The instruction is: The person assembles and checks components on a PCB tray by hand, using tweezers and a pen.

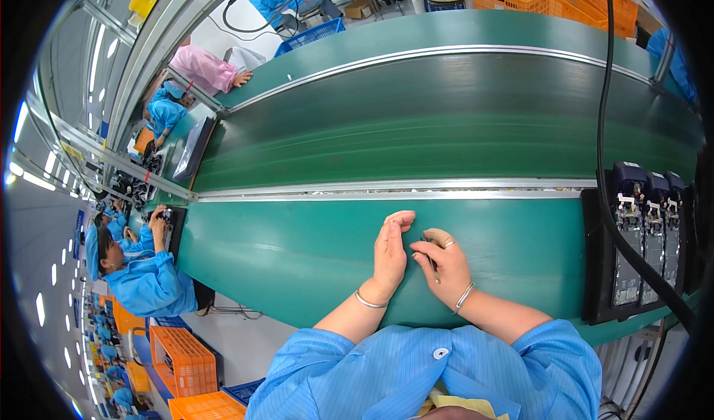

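Both my hands are over the green worktop (312, 230), in front of my chest. My left hand (390, 253) is upright with its fingers stretched out and nothing visible in it; its palm is turned toward the other hand. Close beside it, my right hand (448, 270) is curled, its thumb and fingers pinching a thin dark tool (433, 262). Most of that tool is hidden by the fingers, so its exact kind cannot be made out. The hands appear slightly apart.
A black tray (595, 271) at the right holds several electronic units (628, 249) with exposed boards. A black cable (604, 123) hangs before it. Beyond a metal rail (387, 191) runs a green conveyor belt (416, 130). A co-worker in blue (152, 282) sits at left, near orange crates (186, 360).
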Demonstrator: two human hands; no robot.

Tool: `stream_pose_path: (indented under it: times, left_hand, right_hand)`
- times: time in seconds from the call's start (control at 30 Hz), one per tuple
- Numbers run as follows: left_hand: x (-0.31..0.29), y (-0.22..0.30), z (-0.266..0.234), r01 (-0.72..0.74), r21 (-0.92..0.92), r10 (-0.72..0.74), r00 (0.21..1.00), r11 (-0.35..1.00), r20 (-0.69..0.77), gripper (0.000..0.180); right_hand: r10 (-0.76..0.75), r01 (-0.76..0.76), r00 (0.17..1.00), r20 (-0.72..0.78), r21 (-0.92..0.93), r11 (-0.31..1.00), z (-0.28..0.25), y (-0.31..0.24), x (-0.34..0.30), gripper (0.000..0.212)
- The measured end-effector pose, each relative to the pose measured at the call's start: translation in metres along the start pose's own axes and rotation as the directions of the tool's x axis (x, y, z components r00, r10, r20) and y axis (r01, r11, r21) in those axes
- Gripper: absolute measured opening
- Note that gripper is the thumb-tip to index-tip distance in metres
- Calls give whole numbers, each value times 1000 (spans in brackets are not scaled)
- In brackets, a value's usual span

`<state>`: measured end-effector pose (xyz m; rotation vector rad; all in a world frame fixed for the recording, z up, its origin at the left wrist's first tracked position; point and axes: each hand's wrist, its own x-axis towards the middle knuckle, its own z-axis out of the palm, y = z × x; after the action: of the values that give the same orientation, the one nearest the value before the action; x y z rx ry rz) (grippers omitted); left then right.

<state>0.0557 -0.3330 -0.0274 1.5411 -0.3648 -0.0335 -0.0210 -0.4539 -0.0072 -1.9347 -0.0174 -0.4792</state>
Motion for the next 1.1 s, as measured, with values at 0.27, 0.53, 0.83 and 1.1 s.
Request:
stream_pose_path:
  times: [0.27,0.53,0.83,1.1]
  left_hand:
    - [1,2,1,-6,26,6,1000,1000,4,41]
    - [0,9,1,-23,96,19,999,995,40,37]
    - [2,10,2,-33,119,27,998,992,53,34]
    - [2,6,3,-19,135,13,999,991,42,30]
  right_hand:
    - [-37,38,999,11,-206,978,-2,6,1,15]
    - [-43,42,999,-3,-191,981,-2,7,1,13]
    - [-34,33,999,-4,-168,985,-2,10,2,13]
    - [-34,32,999,-7,-168,985,-1,10,3,13]
